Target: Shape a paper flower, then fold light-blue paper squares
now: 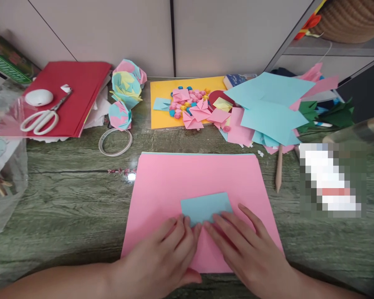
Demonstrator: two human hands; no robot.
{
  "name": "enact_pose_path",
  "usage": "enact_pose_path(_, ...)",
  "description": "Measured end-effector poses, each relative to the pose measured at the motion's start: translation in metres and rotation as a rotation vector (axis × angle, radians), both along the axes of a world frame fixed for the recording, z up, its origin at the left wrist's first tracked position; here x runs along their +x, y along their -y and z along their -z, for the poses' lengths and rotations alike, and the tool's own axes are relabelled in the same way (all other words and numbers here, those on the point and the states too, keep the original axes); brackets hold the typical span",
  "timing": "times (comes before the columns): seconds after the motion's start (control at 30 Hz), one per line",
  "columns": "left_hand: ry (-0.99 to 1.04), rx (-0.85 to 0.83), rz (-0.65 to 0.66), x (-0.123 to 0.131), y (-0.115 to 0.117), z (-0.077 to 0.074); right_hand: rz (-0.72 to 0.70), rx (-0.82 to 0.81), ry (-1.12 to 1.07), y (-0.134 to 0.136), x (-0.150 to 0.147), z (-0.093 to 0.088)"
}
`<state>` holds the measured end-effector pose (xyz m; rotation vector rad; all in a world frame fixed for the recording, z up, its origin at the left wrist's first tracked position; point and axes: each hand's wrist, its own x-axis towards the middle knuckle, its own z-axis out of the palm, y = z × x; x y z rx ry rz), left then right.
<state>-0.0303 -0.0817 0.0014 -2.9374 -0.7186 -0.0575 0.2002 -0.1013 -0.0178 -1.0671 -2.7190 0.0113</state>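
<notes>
A small light-blue sheet of paper (205, 205), its front edge under my fingers, lies on a stack of pink paper (165, 178). My left hand (168, 253) has its fingers bent and bunched, gripping the front left part of the blue sheet. The left thumb sticks out over the pink paper. On the front right part, my right hand (249, 245) presses with stretched fingertips, the little finger spread apart. The tips of both hands almost meet at the sheet's front edge, which they partly hide.
White-handled scissors (40, 121) and a white case (39, 97) rest on red paper (93, 79). Folded paper balls (126, 89) and a tape roll (115, 142) are near. Behind stand a yellow sheet (162, 120) with small pieces, blue sheets (274, 112) and a pointed wooden stick (279, 170).
</notes>
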Motion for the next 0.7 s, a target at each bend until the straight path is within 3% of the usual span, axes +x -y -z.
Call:
enact_pose_path(0.4, 0.041, -0.006, -0.004, 0.000, 0.001, 0.003, 0.164, 0.046, -0.091, 0.001, 0.008, -0.008)
enact_pose_path(0.7, 0.088, 0.016, 0.015, -0.001, 0.000, 0.009, 0.297, 0.067, -0.035, 0.002, 0.015, -0.015)
